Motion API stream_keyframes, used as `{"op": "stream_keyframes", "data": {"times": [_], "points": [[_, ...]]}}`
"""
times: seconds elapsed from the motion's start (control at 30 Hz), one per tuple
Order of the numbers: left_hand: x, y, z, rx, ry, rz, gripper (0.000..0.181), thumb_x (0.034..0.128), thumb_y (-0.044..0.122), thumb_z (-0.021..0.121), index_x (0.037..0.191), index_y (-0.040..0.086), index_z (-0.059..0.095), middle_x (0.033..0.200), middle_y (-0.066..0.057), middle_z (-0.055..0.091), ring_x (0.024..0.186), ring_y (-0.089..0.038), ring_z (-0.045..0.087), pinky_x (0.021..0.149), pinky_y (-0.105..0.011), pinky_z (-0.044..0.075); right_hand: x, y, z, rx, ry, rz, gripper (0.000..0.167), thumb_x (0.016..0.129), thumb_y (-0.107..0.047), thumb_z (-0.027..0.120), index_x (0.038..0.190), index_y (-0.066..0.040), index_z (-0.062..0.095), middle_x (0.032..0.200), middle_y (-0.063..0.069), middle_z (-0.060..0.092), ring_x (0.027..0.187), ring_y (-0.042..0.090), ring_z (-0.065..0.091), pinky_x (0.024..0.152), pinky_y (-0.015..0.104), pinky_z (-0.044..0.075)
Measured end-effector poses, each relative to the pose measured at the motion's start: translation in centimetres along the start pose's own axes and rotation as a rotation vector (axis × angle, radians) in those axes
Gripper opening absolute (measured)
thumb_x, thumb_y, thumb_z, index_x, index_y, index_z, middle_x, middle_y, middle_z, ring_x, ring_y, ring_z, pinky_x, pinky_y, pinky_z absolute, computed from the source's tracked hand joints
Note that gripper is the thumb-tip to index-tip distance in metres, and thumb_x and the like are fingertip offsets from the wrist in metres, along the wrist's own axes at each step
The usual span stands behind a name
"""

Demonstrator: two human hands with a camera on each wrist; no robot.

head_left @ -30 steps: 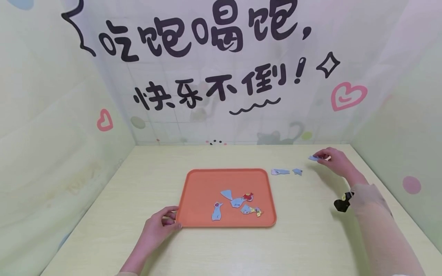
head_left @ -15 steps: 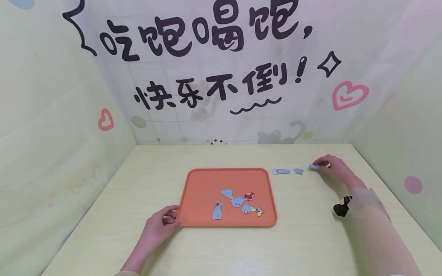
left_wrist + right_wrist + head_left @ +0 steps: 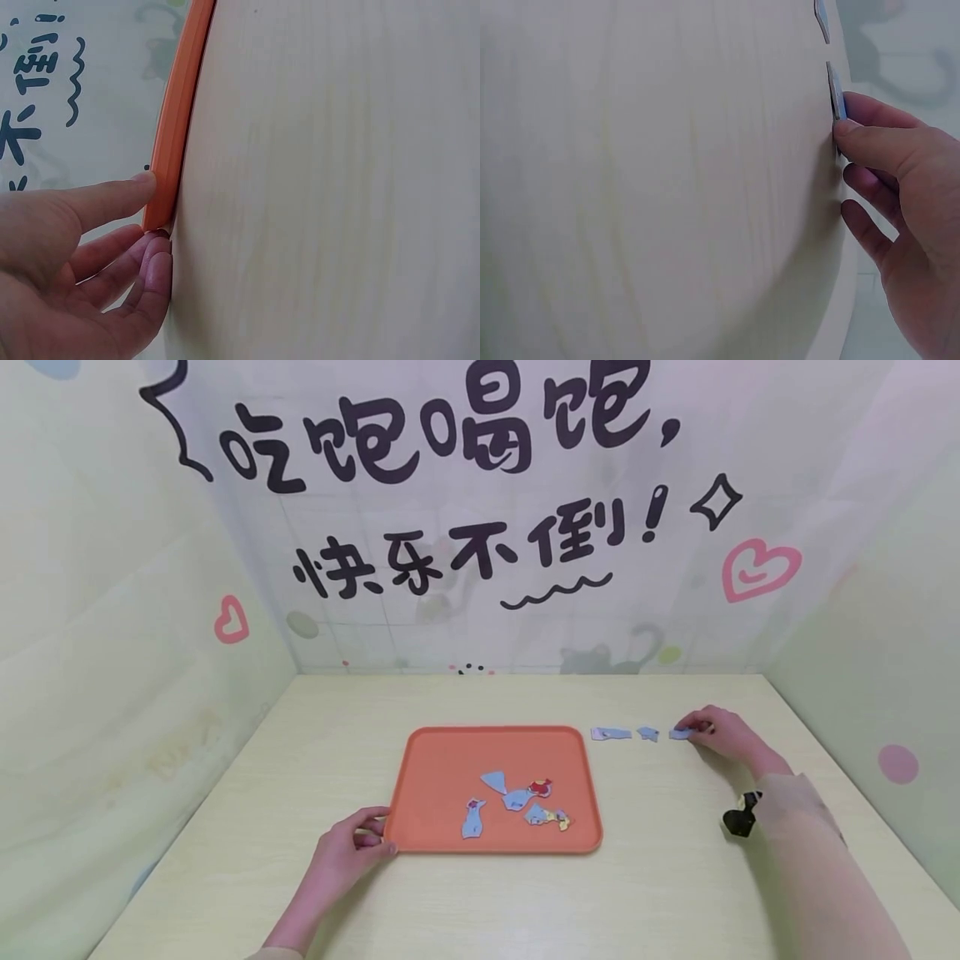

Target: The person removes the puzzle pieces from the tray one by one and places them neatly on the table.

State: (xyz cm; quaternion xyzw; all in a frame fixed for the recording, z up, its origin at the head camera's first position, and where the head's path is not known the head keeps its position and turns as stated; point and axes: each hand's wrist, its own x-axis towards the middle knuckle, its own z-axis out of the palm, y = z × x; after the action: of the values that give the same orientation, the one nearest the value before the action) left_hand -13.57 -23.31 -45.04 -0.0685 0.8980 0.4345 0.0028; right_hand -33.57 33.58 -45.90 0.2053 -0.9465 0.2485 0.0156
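An orange tray [image 3: 442,760] lies on the table, with several blue puzzle pieces on it, one of them [image 3: 472,819] near its front edge. The left hand [image 3: 341,852] grips the tray's front-left corner; in the left wrist view that hand [image 3: 90,262] has its thumb on the rim [image 3: 171,135] and its fingers beneath. At the back right, the right hand [image 3: 722,733] pinches a small blue piece [image 3: 678,734] at table level. The right wrist view shows thumb and index finger of the hand [image 3: 915,187] on this piece [image 3: 836,94].
Left of the pinched piece, two blue pieces, a star-like one [image 3: 648,734] and a long one [image 3: 611,733], lie in a row. A black item [image 3: 741,817] is at the right sleeve [image 3: 806,827]. A printed cloth [image 3: 450,635] stands behind the table.
The right hand has brought its blue piece down and toward the front, into line with the two pieces beside it. The left hand and the tray have stayed in place.
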Motion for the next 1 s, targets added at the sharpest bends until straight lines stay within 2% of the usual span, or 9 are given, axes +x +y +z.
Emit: {"op": "stream_keyframes", "data": {"times": [0.17, 0.4, 0.7, 0.93, 1.0], "points": [[-0.07, -0.06, 0.03, 0.006, -0.002, -0.002, 0.051, 0.0787, 0.004, 0.079, 0.127, 0.008, 0.063, 0.106, -0.007, 0.068, 0.088, -0.013, 0.065, 0.069, -0.019, 0.051, -0.18, 0.02, 0.15, -0.009, 0.005, 0.004, 0.018, 0.089, -0.002, 0.067, 0.107, -0.004, 0.073, 0.103, 0.017, 0.069, 0.087, 0.020, 0.058, 0.077, 0.031, 0.046], [0.01, -0.12, 0.07, 0.015, 0.001, 0.004, 0.051, 0.0787, 0.003, 0.079, 0.127, 0.007, 0.063, 0.106, -0.007, 0.069, 0.087, -0.013, 0.065, 0.069, -0.018, 0.051, -0.29, -0.32, -0.04, 0.004, 0.001, -0.001, 0.020, 0.089, -0.003, 0.068, 0.108, -0.002, 0.072, 0.105, 0.019, 0.069, 0.090, 0.025, 0.060, 0.080, 0.036, 0.047], [0.02, -0.04, 0.03, 0.027, -0.001, 0.003, 0.052, 0.0786, 0.004, 0.079, 0.128, 0.007, 0.063, 0.106, -0.008, 0.069, 0.088, -0.013, 0.066, 0.070, -0.018, 0.052, -0.46, -0.45, 0.00, 0.027, 0.003, 0.049, 0.021, 0.091, -0.007, 0.067, 0.111, -0.003, 0.072, 0.111, 0.021, 0.068, 0.098, 0.031, 0.061, 0.083, 0.037, 0.048], [0.15, -0.01, -0.06, 0.033, -0.012, 0.035, 0.054, 0.0776, 0.005, 0.081, 0.128, 0.004, 0.062, 0.106, -0.010, 0.069, 0.089, -0.016, 0.067, 0.068, -0.021, 0.053, -0.41, -0.20, 0.22, 0.027, 0.005, 0.054, 0.021, 0.091, -0.007, 0.066, 0.112, -0.004, 0.072, 0.111, 0.020, 0.069, 0.099, 0.030, 0.061, 0.085, 0.038, 0.047], [0.20, 0.02, -0.04, 0.036, -0.013, 0.024, 0.053, 0.0782, 0.005, 0.080, 0.128, 0.005, 0.062, 0.106, -0.009, 0.069, 0.089, -0.016, 0.067, 0.069, -0.021, 0.053, -0.41, -0.18, 0.23, 0.032, 0.006, 0.059, 0.021, 0.091, -0.007, 0.066, 0.112, -0.004, 0.073, 0.111, 0.020, 0.069, 0.099, 0.029, 0.060, 0.085, 0.038, 0.047]]}}
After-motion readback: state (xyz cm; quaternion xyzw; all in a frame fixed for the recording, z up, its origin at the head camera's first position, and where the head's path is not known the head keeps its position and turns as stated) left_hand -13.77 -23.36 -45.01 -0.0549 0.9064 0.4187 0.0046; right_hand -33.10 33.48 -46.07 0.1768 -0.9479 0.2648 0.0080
